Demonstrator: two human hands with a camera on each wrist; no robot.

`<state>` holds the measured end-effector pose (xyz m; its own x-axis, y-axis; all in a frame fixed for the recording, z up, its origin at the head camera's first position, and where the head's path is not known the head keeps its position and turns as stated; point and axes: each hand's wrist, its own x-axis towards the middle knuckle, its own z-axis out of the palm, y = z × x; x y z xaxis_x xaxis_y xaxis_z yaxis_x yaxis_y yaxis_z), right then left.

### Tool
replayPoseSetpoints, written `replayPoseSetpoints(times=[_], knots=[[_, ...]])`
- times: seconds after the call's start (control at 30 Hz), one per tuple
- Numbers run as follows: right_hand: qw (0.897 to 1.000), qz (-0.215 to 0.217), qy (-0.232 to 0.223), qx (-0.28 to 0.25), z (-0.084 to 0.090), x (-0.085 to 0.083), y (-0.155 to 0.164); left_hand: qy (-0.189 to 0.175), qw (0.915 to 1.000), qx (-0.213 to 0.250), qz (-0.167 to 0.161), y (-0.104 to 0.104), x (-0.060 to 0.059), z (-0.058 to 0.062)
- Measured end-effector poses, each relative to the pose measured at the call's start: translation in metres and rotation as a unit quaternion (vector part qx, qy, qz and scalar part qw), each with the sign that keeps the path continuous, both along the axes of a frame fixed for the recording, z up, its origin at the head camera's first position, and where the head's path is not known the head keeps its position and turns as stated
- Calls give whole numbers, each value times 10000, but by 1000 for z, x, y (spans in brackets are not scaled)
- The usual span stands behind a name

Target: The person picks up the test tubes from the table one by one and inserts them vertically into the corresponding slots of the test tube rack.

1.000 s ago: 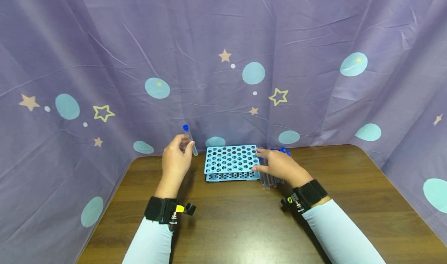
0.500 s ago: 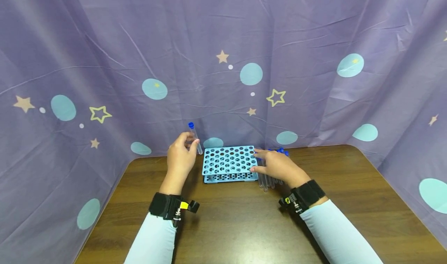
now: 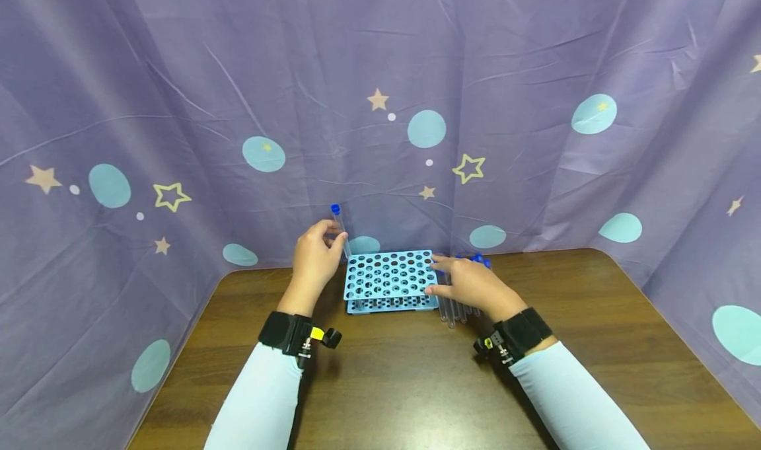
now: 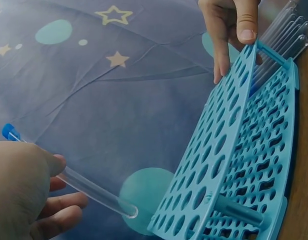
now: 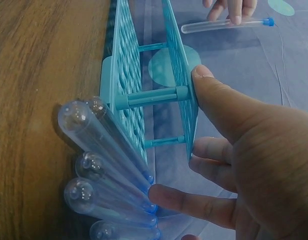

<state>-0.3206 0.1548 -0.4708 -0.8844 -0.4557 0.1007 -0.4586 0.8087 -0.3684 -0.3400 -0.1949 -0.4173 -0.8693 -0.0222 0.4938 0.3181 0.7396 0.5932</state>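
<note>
My left hand (image 3: 315, 252) pinches a clear test tube (image 4: 96, 192) with a blue cap (image 3: 335, 209). The tube leans, its cap end up and its rounded end by the back left corner of a light-blue test tube rack (image 3: 389, 275). In the left wrist view that end is apart from the rack's top plate. My right hand (image 3: 475, 281) rests with thumb and fingertips on the rack's right edge. One finger (image 5: 194, 202) reaches down by the blue caps of several test tubes (image 5: 106, 187) lying beside the rack; the hand partly hides them.
The rack's holes hold no tubes that I can see. It stands near the back of a brown wooden table (image 3: 392, 384). A purple curtain (image 3: 333, 93) with stars and dots hangs right behind the table.
My left hand has moved right and slightly away from me, bringing the test tube from left of the rack to its back left corner. My right hand stays on the rack.
</note>
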Motion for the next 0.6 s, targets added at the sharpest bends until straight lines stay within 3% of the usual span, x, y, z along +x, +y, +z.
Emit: replayPoseSetpoints(times=[0.13, 0.6], knots=[[10000, -13, -13, -5, 0, 0, 0, -57, 9999, -34, -78, 4, -8, -4], [10000, -41, -48, 39, -1, -2, 0, -160, 9998, 144, -49, 6, -17, -26]])
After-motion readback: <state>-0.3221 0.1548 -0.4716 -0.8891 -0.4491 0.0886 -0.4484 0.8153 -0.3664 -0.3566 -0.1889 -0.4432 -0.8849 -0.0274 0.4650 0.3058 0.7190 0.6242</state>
